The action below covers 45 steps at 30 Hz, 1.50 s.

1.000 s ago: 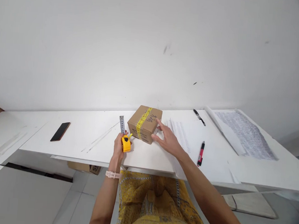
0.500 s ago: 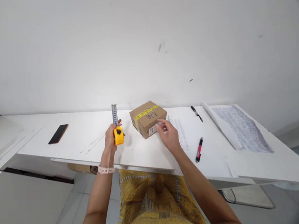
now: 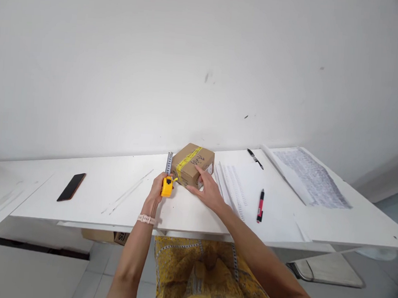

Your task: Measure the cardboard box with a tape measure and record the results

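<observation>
My left hand (image 3: 157, 186) is closed around a yellow tape measure (image 3: 167, 187). A short length of its metal blade points away from me, beside the left side of a small brown cardboard box (image 3: 194, 162). Yellow tape and dark handwriting run across the box's top. My right hand (image 3: 207, 189) grips the box at its near right corner, thumb low at the front and fingers on the upper edge. Part of a white label on that side is covered by my fingers.
A dark phone (image 3: 72, 187) lies to the left on the white desk (image 3: 128, 175). Right of the box are printed sheets (image 3: 234, 184), a red pen (image 3: 260, 205), a black pen (image 3: 255, 159) and a densely written paper (image 3: 310, 176). The wall (image 3: 157, 72) rises directly behind.
The tape measure has come right, up beside the box. My right hand has closed on the box, which has turned and sits nearer the left hand. The camera view has shifted slightly.
</observation>
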Tool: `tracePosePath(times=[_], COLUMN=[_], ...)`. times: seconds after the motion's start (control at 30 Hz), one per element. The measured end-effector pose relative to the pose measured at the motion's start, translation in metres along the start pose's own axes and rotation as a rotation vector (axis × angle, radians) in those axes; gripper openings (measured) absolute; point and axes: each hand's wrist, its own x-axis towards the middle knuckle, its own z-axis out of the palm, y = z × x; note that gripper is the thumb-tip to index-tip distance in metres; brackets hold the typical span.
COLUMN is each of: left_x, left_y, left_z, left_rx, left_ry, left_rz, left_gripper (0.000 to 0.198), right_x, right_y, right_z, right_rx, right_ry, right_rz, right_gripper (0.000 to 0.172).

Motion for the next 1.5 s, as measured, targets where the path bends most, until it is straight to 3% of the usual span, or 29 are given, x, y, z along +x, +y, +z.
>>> tracePosePath(times=[0.2, 0.4, 0.57, 0.7, 0.83, 0.97, 1.17, 1.33, 1.5], left_x=[-0.042, -0.084, -0.100, -0.101, -0.095, -0.085, -0.074, -0.073, -0.073], left_y=[0.000, 0.021, 0.026, 0.026, 0.032, 0.037, 0.027, 0.010, 0.002], left_z=[-0.008, -0.006, 0.011, 0.025, 0.046, 0.079, 0.119, 0.130, 0.134], left_rx=[0.047, 0.030, -0.054, -0.139, -0.206, -0.243, -0.335, -0.345, -0.324], left_ry=[-0.013, -0.045, -0.105, -0.071, -0.079, -0.100, -0.161, -0.165, -0.092], left_rz=[0.059, 0.052, -0.043, -0.023, -0.031, -0.070, -0.187, -0.213, -0.203], left_gripper=[0.031, 0.032, 0.029, 0.029, 0.026, 0.024, 0.018, 0.018, 0.020], right_x=[0.009, 0.045, 0.070, 0.082, 0.100, 0.117, 0.110, 0.105, 0.105], right_y=[-0.029, -0.049, -0.037, -0.027, -0.023, -0.014, -0.009, -0.014, -0.011], right_z=[-0.003, -0.036, -0.047, -0.051, -0.057, -0.058, -0.059, -0.062, -0.062], right_rx=[-0.039, -0.045, -0.093, -0.089, -0.321, -0.501, -0.488, -0.432, -0.373], right_ry=[0.096, 0.121, 0.267, 0.190, 0.137, 0.110, 0.113, 0.135, 0.146], right_rz=[-0.104, 0.084, 0.111, 0.098, 0.203, 0.218, 0.171, 0.165, 0.141], right_gripper=[0.054, 0.040, 0.032, 0.036, 0.043, 0.043, 0.043, 0.048, 0.048])
